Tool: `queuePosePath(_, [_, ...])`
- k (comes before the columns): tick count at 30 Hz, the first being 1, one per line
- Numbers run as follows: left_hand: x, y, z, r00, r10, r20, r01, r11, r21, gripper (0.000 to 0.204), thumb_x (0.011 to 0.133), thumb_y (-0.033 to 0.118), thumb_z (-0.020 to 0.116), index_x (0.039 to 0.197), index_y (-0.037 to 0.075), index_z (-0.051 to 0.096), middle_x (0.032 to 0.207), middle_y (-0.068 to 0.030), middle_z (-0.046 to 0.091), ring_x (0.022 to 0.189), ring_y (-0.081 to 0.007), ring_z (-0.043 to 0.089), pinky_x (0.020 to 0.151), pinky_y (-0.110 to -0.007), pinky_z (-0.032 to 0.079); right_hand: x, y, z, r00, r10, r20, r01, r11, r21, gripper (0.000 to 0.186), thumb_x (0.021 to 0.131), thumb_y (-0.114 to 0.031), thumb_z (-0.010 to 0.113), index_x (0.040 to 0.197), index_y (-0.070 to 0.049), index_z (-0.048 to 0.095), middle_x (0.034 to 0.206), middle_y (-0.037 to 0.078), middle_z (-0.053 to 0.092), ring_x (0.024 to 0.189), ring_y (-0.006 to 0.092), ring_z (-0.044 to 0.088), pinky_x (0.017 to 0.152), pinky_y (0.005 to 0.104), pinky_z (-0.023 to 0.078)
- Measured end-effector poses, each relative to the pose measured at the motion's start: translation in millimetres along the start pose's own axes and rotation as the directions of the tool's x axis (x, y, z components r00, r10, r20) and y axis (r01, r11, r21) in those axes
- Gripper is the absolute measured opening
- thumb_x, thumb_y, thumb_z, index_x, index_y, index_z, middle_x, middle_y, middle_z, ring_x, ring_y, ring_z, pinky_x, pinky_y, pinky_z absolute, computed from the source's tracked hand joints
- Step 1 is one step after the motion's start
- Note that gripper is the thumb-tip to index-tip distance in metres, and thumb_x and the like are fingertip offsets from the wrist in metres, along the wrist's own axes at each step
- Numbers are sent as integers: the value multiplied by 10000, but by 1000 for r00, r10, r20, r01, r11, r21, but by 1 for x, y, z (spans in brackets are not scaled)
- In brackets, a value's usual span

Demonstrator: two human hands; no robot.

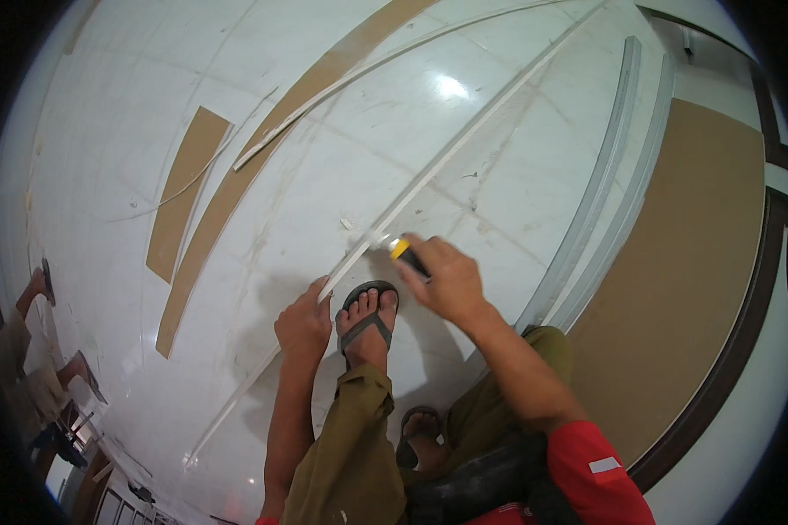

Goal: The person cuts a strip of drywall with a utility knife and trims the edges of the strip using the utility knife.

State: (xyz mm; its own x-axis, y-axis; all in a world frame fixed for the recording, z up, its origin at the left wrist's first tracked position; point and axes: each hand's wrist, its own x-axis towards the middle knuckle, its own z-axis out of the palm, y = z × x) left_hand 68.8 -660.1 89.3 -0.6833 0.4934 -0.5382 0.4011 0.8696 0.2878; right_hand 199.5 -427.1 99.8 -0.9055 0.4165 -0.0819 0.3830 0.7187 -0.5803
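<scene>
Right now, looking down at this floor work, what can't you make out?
All in the head view:
Tip of the yellow-and-black tool in the right hand: blurred.
How the left hand meets the pale strip: hidden by the hand's back.
Far end of the long brown board: cut off by the top edge.
Upper body of the co-worker: lost at the dark left rim.

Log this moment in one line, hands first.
left hand: holding long pale strip | right hand: holding yellow-and-black-handled tool, blurred tip near strip | nearby: brown board, grey bars

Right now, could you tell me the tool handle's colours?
Tool handle: black and yellow, head view.
</scene>
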Motion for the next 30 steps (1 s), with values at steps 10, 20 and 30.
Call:
queuePosePath(10, [0, -8, 10, 995, 58, -79, -59, 998, -12, 311, 1041, 300, 653, 1347, 273, 704, 815, -164, 746, 746, -426, 718, 666, -528, 553, 6, 16, -13, 977, 201, -69, -199, 979, 40, 447, 927, -342, 790, 1299, -109, 704, 910, 109, 686, 771, 312, 709, 645, 431, 577])
queuePosePath(20, [3, -5, 9, 996, 50, -70, -49, 999, 17, 314, 1041, 321, 654, 1349, 280, 701, 836, -169, 753, 771, -429, 724, 684, -536, 558, 11, 19, -19, 996, 74, 52, -72, 997, -38, 422, 933, -342, 790, 1270, -98, 720, 919, 115, 696, 772, 325, 714, 659, 428, 580])
queuePosePath(30, [-3, -6, 10, 999, 7, -40, -6, 999, 43, 318, 1027, 273, 665, 1341, 246, 705, 984, -154, 785, 836, -399, 752, 726, -519, 577, -37, 80, -61, 730, 683, -41, -611, 678, 408, 345, 1064, -274, 666, 1300, -32, 597, 899, 174, 735, 792, 337, 734, 731, 406, 563])
